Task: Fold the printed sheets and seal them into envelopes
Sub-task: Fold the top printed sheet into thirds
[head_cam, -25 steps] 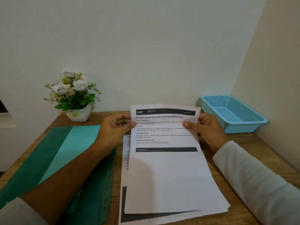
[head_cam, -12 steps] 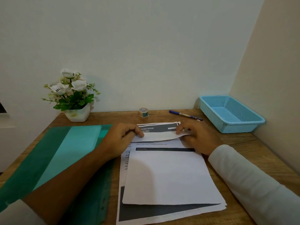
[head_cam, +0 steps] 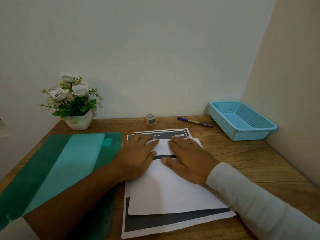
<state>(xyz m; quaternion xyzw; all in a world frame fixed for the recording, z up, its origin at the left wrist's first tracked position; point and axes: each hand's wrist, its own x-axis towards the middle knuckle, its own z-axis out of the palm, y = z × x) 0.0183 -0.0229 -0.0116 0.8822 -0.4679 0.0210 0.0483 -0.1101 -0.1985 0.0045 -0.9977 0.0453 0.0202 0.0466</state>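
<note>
Both my hands lie flat and released, palms down, fingers straight and close together, pressing on the top printed sheet (head_cam: 173, 193) in the middle of the frame. My left hand (head_cam: 138, 156) comes in from the lower left on a bare forearm, its fingertips pointing up and right across the sheet's folded upper part. My right hand (head_cam: 188, 160) comes in from the lower right out of a pale long sleeve (head_cam: 251, 196), fingertips pointing up and left, with a ring (head_cam: 189, 142) on one finger. The two thumbs point at each other, apart, with a dark printed bar between them. The sheet's upper part is turned over toward me, blank white side up, and neither hand grips anything. The sheet lies slightly askew on a stack of printed sheets (head_cam: 173, 224) that has a dark grey band along its lower edge. On the dark header just above my fingers I can read only "ROOM"; the rest is covered or too small. The paper is thin, matte and rectangular, resting on a wooden tabletop (head_cam: 251, 161) with visible grain. At left, a translucent green plastic folder (head_cam: 43, 161) holds lighter teal paper. Along the wall are white flowers in a white faceted pot (head_cam: 78, 121), a small patterned tape roll (head_cam: 150, 119) standing on edge, a blue pen (head_cam: 194, 121) and, at right, a light blue perforated plastic basket (head_cam: 242, 134).
</note>
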